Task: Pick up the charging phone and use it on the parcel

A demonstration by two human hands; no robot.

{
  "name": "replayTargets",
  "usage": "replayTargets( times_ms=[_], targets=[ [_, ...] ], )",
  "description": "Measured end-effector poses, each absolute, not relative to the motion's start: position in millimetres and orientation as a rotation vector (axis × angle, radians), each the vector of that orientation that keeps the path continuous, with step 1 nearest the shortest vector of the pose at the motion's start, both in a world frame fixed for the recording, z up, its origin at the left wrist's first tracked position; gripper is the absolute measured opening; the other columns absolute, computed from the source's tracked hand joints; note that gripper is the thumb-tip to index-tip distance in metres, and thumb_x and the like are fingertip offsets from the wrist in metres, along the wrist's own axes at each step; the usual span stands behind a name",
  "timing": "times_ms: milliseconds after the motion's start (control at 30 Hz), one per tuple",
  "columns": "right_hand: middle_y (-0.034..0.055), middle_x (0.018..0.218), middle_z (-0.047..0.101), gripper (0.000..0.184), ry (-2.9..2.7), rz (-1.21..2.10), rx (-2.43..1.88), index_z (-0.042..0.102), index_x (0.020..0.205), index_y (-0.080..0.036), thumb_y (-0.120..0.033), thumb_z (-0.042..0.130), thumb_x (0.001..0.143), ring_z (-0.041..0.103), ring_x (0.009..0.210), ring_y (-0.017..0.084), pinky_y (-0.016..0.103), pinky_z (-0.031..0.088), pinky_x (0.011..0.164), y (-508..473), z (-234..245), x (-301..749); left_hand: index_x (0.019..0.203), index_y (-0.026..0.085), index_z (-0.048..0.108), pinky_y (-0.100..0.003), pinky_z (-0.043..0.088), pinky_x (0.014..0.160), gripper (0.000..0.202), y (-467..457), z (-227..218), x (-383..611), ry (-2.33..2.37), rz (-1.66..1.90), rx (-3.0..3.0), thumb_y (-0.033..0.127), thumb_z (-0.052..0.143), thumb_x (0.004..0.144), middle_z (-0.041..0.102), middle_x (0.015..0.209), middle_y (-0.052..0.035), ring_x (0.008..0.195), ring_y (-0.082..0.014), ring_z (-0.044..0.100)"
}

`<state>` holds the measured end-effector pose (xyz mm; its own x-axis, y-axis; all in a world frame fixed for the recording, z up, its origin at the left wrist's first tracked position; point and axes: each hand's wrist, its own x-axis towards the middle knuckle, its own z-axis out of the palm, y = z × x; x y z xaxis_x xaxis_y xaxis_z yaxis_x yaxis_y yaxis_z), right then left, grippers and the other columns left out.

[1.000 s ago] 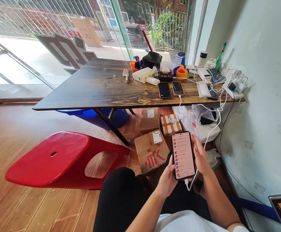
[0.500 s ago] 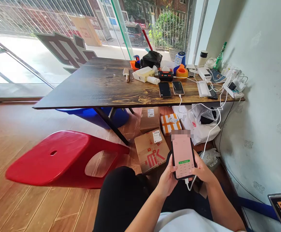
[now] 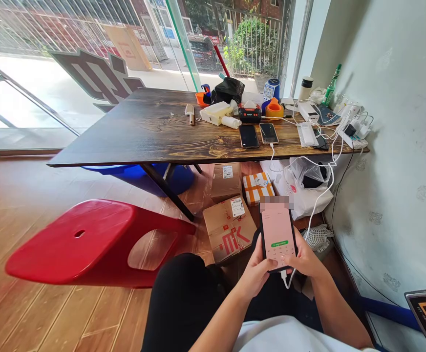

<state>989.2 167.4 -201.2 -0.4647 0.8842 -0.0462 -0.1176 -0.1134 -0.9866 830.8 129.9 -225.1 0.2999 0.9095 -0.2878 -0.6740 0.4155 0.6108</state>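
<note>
A smartphone [image 3: 277, 230] in a dark case is held upright above my lap, its pink screen lit with a green bar low down. My left hand [image 3: 257, 271] grips its left edge, the thumb lying over the lower left of the screen. On the other side my right hand [image 3: 306, 256] is closed round the right edge, thumb near the lower right of the screen. A white charging cable [image 3: 289, 279] is plugged into the phone's bottom end. The fingers behind the phone are hidden.
Ahead stands a dark wooden table [image 3: 136, 127] bearing two more phones, orange tape [image 3: 274, 108] and tangled white cables. Below it are cardboard boxes [image 3: 229, 230], a blue tub [image 3: 176, 180] and plastic bags. A red stool [image 3: 99, 239] lies left; a wall rises right.
My left thumb has moved inward across the bottom of the phone's screen. The right thumb has shifted slightly. The view has moved a little; the phone stays in both hands.
</note>
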Motion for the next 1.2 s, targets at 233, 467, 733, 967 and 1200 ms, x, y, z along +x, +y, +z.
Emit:
replayTargets(
  times_ms=[233,467,733,967,1200],
  targets=[
    [0.0067,0.118,0.066,0.071,-1.391,1.676,-0.812,0.047,0.139,-0.028,-0.041,0.076,0.076,0.067,0.092,0.021,0.041,0.062,0.081,165,-202,987,0.154,0.034,0.038,-0.041,0.048,0.104,0.099,133,-199,828,0.702,1.105,0.376,0.01,0.065,0.062,0.073,0.124,-0.0027,0.118,-0.0287,0.064],
    [0.0079,0.117,0.066,0.072,-1.404,1.693,-0.85,0.044,0.141,-0.026,-0.043,0.074,0.077,0.066,0.085,0.019,0.036,0.062,0.071,164,-205,988,0.145,0.029,0.048,-0.045,0.046,0.107,0.081,133,-195,824,0.685,1.079,0.323,0.014,0.062,0.067,0.075,0.119,-0.0039,0.123,-0.03,0.062],
    [0.0115,0.134,0.063,0.066,-1.368,1.607,-0.951,0.044,0.147,-0.029,-0.066,0.049,0.093,0.062,0.122,0.03,0.051,0.047,0.108,166,-207,984,0.149,0.034,0.044,-0.046,0.046,0.107,0.076,133,-204,821,0.587,1.094,0.325,0.026,0.067,0.077,0.07,0.13,-0.0037,0.13,-0.0304,0.057],
    [0.0096,0.163,0.024,0.072,-1.782,0.756,-1.025,0.031,0.158,-0.035,-0.073,0.032,0.096,0.025,0.15,0.036,0.062,0.021,0.121,172,-198,982,0.153,0.039,0.041,-0.045,0.049,0.104,0.082,130,-210,820,0.578,1.088,0.342,0.023,0.063,0.075,0.064,0.14,-0.0009,0.13,-0.0307,0.055],
    [0.0055,0.164,0.018,0.068,-1.901,0.593,-1.086,0.04,0.154,-0.04,-0.074,0.026,0.096,0.024,0.147,0.039,0.065,0.021,0.119,181,-184,980,0.154,0.04,0.038,-0.045,0.052,0.1,0.083,129,-213,820,0.558,1.067,0.35,0.021,0.061,0.077,0.064,0.139,-0.002,0.125,-0.0306,0.057]
  ],
)
